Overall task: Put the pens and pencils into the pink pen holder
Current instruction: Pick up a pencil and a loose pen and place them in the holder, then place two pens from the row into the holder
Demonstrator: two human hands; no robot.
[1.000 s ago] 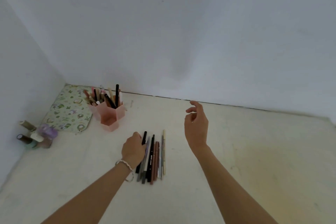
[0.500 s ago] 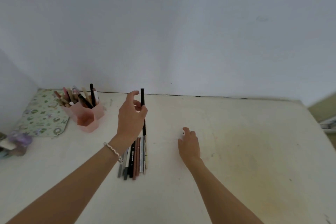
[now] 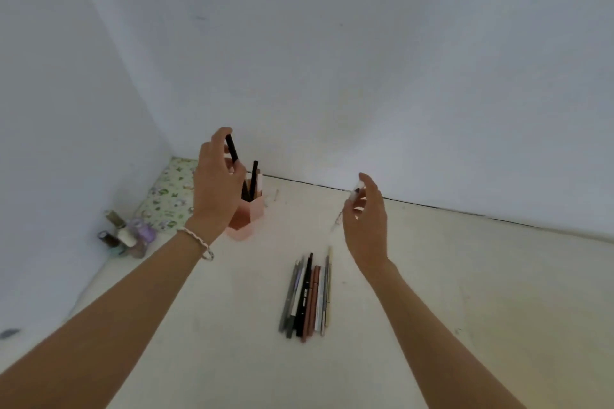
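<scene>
The pink pen holder (image 3: 247, 221) stands near the back left corner of the table, with several pens upright in it. My left hand (image 3: 216, 186) hovers right over it, pinching a black pen (image 3: 231, 147) that points down into the holder; the pen's lower end is hidden behind my fingers. Raised to the right of the holder, my right hand (image 3: 368, 219) grips a thin pale pen (image 3: 337, 220) that slants down to the left. Several pens and pencils (image 3: 309, 295) lie side by side in a row on the table between my forearms.
A floral mat (image 3: 169, 196) lies in the corner behind the holder. Several small nail polish bottles (image 3: 128, 237) stand by the left wall. Walls close the table's back and left sides. The white tabletop (image 3: 465, 276) stretches to the right.
My left hand has carried the black pen from above the row over to the pink holder. My right hand has lifted off the table with a thin pen in it.
</scene>
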